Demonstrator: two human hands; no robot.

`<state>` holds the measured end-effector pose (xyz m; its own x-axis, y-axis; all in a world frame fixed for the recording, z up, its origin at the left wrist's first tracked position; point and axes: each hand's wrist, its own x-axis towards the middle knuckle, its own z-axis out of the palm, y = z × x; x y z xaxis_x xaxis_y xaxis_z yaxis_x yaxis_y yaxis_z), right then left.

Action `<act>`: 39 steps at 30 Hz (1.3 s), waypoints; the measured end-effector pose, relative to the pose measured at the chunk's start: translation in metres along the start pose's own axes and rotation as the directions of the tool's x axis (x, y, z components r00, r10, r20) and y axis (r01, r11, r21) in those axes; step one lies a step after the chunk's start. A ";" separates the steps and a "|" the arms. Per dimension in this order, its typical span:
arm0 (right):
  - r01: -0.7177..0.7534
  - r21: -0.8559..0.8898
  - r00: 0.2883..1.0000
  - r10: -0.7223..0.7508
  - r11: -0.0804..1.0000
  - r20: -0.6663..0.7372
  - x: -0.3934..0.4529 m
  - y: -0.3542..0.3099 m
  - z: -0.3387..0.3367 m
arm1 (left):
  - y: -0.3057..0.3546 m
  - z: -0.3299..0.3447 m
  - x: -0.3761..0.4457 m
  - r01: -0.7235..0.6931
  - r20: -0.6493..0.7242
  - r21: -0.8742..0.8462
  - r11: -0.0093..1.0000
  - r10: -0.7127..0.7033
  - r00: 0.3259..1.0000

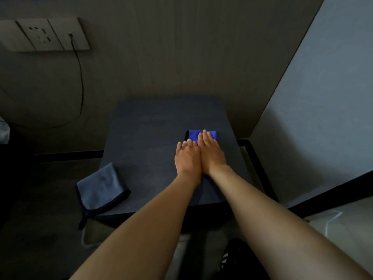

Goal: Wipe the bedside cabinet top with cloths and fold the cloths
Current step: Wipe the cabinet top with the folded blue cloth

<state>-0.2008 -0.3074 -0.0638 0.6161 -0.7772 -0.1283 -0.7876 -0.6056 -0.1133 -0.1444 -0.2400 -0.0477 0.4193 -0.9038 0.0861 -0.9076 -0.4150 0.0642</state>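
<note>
A dark bedside cabinet top point(149, 134) fills the middle of the head view. On its right half lies a blue cloth point(194, 134) with a black edge, mostly covered by my hands. My left hand point(186, 156) and my right hand point(212, 151) lie flat side by side on it, palms down, fingers straight and close together. Only the cloth's far strip shows beyond my fingertips. A folded grey cloth point(101, 186) with a black edge lies at the cabinet's front left corner, overhanging the edge.
A wall socket plate point(46, 34) sits at the upper left with a black cable point(80, 81) hanging from it. A pale wall or panel point(323, 98) rises close on the right. A dark shoe point(238, 257) shows on the floor below the cabinet.
</note>
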 end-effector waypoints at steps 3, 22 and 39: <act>0.010 0.027 1.000 -0.010 1.000 -0.001 0.041 0.002 -0.005 | -0.007 0.004 0.038 0.018 -0.018 0.018 1.000 -0.018 1.000; 0.012 0.068 1.000 -0.010 0.998 -0.025 0.232 0.003 -0.029 | -0.047 0.017 0.218 0.042 -0.086 0.098 0.994 -0.034 0.996; 0.030 -0.007 0.999 -0.030 1.000 0.033 0.040 -0.005 -0.006 | -0.014 0.007 0.040 -0.003 -0.009 0.088 0.996 0.004 1.000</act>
<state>-0.1727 -0.3364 -0.0625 0.6391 -0.7530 -0.1569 -0.7690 -0.6297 -0.1099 -0.1147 -0.2708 -0.0524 0.4161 -0.9043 0.0957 -0.9072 -0.4200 -0.0237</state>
